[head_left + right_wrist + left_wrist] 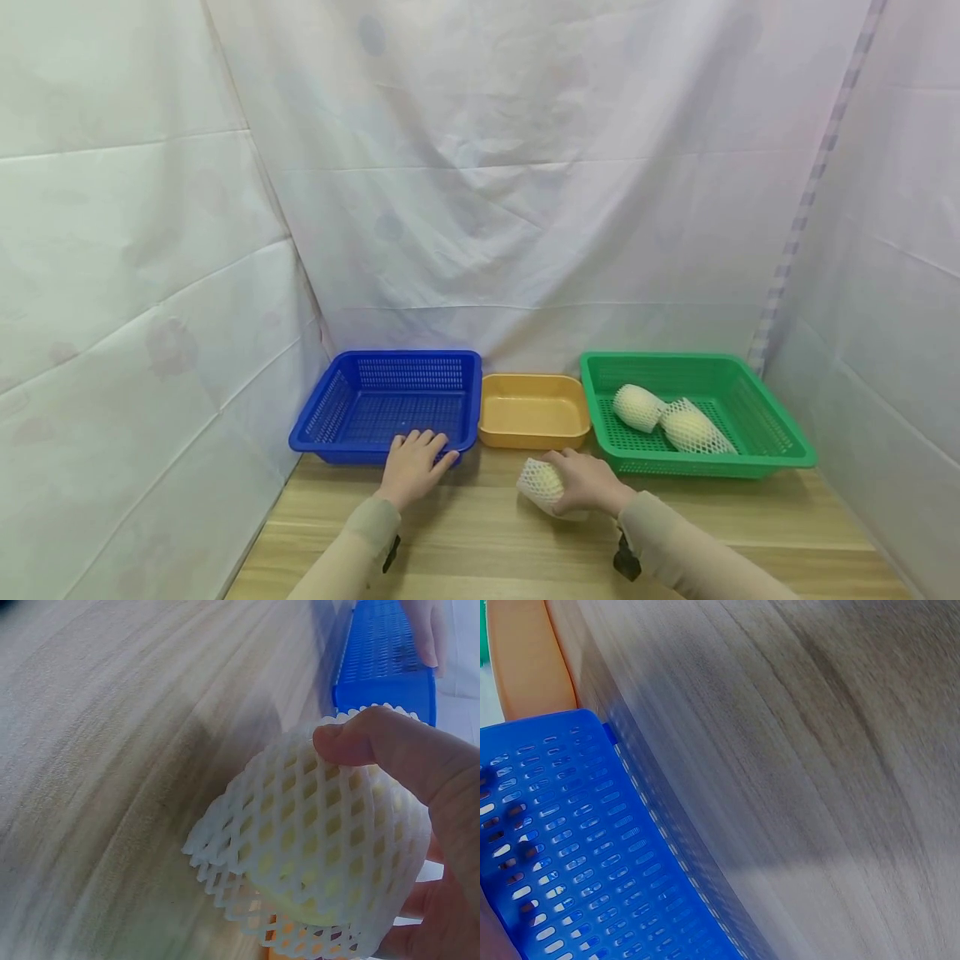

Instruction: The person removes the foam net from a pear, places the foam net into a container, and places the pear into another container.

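My right hand (590, 483) grips a pale yellow fruit in a white foam net (542, 483), low over the table in front of the orange tray. In the right wrist view, the thumb presses the net (315, 825) from above, with other fingers curled behind it. My left hand (414, 467) holds the near rim of the blue basket (341, 457), its fingers reaching over to the inside. Dark finger shapes show through the slots of the basket wall (592, 847) in the left wrist view. Two more netted fruits (638, 407) lie inside the green basket (697, 465).
Between the two baskets stands a shallow orange tray (531, 440). All three containers line the back of the wood-grain table (480, 550). White cloth (480, 208) hangs behind them and along both sides.
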Demonstrator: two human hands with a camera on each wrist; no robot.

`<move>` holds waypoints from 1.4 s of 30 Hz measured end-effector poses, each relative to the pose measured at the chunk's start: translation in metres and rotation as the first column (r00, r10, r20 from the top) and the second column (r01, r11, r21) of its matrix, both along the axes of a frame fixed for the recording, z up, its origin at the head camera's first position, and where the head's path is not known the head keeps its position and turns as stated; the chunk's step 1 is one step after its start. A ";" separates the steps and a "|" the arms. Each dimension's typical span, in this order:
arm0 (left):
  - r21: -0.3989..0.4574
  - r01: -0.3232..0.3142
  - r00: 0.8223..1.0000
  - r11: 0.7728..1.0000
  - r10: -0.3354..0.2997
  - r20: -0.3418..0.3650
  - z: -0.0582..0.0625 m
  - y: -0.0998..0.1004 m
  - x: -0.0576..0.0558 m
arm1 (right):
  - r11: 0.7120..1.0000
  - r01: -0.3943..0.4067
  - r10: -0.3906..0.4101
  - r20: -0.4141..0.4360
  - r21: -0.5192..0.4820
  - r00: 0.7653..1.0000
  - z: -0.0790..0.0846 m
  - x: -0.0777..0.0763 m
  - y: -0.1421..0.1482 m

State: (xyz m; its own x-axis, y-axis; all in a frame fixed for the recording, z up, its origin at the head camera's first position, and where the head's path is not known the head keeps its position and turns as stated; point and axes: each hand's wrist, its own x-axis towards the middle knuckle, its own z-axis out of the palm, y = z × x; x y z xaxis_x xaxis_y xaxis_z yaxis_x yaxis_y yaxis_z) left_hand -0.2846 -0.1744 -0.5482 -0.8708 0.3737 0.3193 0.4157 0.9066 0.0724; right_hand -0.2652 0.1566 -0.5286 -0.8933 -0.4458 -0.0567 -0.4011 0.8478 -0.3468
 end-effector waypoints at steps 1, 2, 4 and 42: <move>-0.003 -0.001 1.000 1.000 0.001 0.002 0.000 0.000 0.000 | 1.000 -0.001 0.001 0.003 -0.002 1.000 -0.001 0.000 0.000; -0.004 0.000 1.000 1.000 0.000 0.001 0.000 0.000 0.000 | 1.000 0.000 0.000 0.005 -0.004 1.000 -0.002 0.000 0.000; -0.006 -0.001 1.000 1.000 0.001 0.004 0.001 0.000 0.000 | 1.000 0.003 -0.003 0.010 -0.011 1.000 -0.003 0.000 0.000; 0.093 0.146 0.985 0.985 -0.135 -0.111 0.028 0.020 0.005 | 1.000 -0.012 0.012 -0.040 0.009 0.999 -0.030 0.009 0.006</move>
State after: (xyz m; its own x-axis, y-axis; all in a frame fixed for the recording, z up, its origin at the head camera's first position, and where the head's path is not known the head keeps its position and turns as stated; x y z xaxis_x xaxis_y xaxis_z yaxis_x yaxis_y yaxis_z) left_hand -0.2794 -0.1541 -0.5204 -0.7720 0.4512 0.4477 0.5482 0.8291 0.1098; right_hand -0.2564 0.1625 -0.5590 -0.8895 -0.4563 -0.0245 -0.4250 0.8457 -0.3227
